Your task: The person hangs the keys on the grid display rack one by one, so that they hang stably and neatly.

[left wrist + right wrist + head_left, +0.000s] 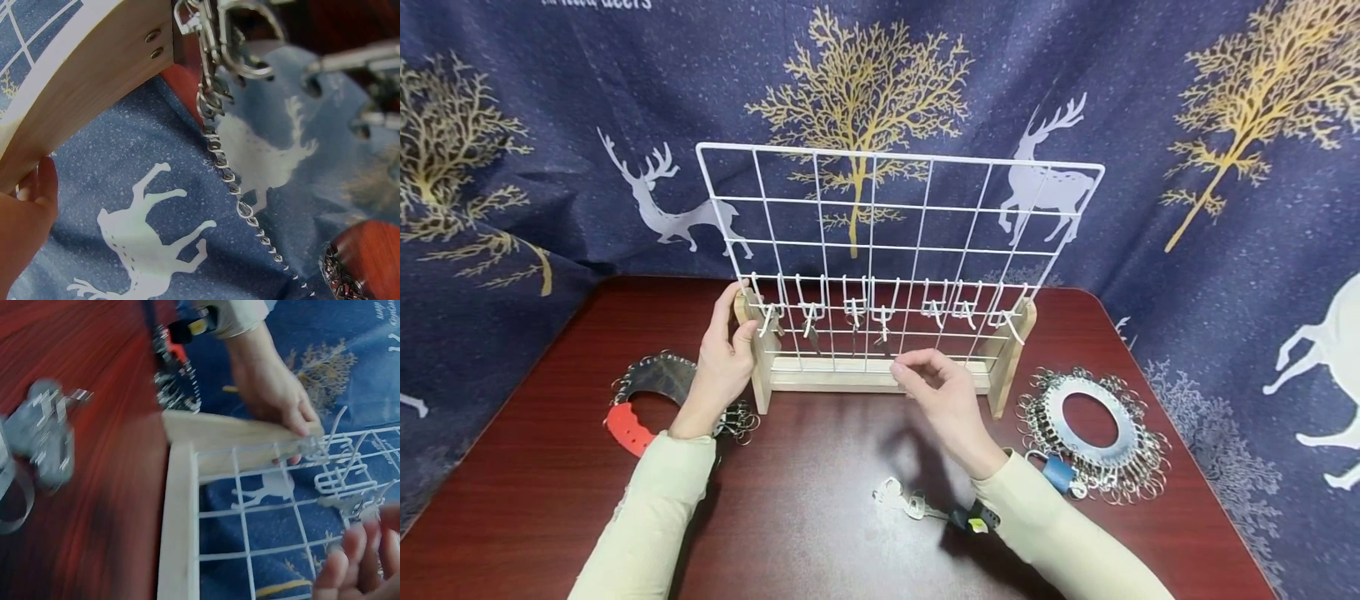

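Observation:
A white wire grid rack [872,225] stands on wooden side supports, with white hooks along its lower rows. Several keys [812,332] hang from the left and middle hooks. My left hand [722,358] grips the rack's left wooden support [762,367], thumb in front and fingers round the far edge. Just below the hanging key [884,343] at the middle, my right hand [942,398] has its fingers loosely bent with the thumb near the index fingertip. I see nothing held between them. In the right wrist view, its fingers [356,547] are beside a key on a hook.
Loose keys [891,493] lie on the dark red table. To the right is a round metal disc [1052,408] ringed with clips, near a blue padlock [1058,473]. On the left lies a similar ring with a red part [628,427]. A patterned cloth [925,67] hangs behind.

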The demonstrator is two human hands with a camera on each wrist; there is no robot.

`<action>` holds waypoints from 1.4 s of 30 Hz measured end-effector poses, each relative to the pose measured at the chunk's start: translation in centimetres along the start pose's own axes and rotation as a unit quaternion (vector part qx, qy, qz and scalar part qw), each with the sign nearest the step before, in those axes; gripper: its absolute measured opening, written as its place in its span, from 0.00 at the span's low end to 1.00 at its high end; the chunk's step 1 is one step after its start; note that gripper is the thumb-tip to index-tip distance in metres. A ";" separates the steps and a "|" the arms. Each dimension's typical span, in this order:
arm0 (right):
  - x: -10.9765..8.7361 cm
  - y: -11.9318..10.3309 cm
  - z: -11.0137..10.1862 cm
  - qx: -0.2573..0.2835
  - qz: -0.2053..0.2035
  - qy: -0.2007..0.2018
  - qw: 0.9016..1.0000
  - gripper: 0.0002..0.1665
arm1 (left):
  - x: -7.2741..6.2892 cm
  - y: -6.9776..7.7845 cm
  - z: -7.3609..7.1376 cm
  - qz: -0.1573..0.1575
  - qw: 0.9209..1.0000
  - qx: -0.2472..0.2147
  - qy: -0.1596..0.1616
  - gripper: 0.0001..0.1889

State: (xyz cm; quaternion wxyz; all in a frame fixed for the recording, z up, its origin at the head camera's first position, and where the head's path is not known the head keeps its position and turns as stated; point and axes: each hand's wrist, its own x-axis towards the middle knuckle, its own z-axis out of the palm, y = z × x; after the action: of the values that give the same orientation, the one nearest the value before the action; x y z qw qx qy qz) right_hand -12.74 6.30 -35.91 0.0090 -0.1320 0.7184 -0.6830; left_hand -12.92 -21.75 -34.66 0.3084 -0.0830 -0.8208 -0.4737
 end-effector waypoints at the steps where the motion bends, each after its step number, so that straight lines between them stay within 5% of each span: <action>1: -0.2 0.2 -0.1 -0.023 0.002 -0.024 0.999 0.11 | 0.0 0.0 0.0 0.000 1.000 -0.001 -0.002 0.25; 3: -0.5 0.7 -0.4 -0.085 -0.003 -0.079 0.993 0.10 | 0.1 -0.1 0.0 -0.001 1.000 -0.003 -0.004 0.25; 6: -1.0 1.7 -0.6 -0.188 -0.023 -0.170 0.967 0.10 | 0.0 -0.1 0.0 -0.003 1.000 -0.003 -0.005 0.25; 9: -1.6 2.6 -0.7 -0.281 -0.036 -0.250 0.926 0.15 | 0.0 -0.1 -0.1 -0.004 1.000 0.000 -0.003 0.25; 15: -2.6 3.4 -0.6 -0.438 -0.102 -0.351 0.821 0.27 | 0.0 0.0 -0.2 -0.004 1.000 0.002 -0.005 0.25; 20: -3.0 3.9 -0.2 -0.482 -0.126 -0.380 0.779 0.26 | 0.0 0.0 -0.1 -0.006 1.000 0.000 -0.004 0.25; 25: -3.1 4.1 0.0 -0.487 -0.132 -0.392 0.769 0.18 | 0.0 -0.1 -0.1 -0.003 1.000 -0.004 -0.005 0.25; 32: -3.0 4.2 0.1 -0.468 -0.149 -0.389 0.779 0.08 | 0.0 -0.2 -0.1 -0.005 1.000 -0.009 -0.006 0.25; 42: -3.0 4.2 -0.1 -0.448 -0.158 -0.382 0.793 0.06 | 0.0 -0.2 0.0 -0.002 1.000 -0.005 -0.003 0.25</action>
State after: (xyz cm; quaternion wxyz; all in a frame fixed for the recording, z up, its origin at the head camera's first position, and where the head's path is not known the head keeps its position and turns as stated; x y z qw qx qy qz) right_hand -10.57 7.13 -40.54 0.1141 -0.4833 0.8511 -0.1704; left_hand -13.01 -21.87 -34.76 0.3046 -0.0847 -0.8195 -0.4780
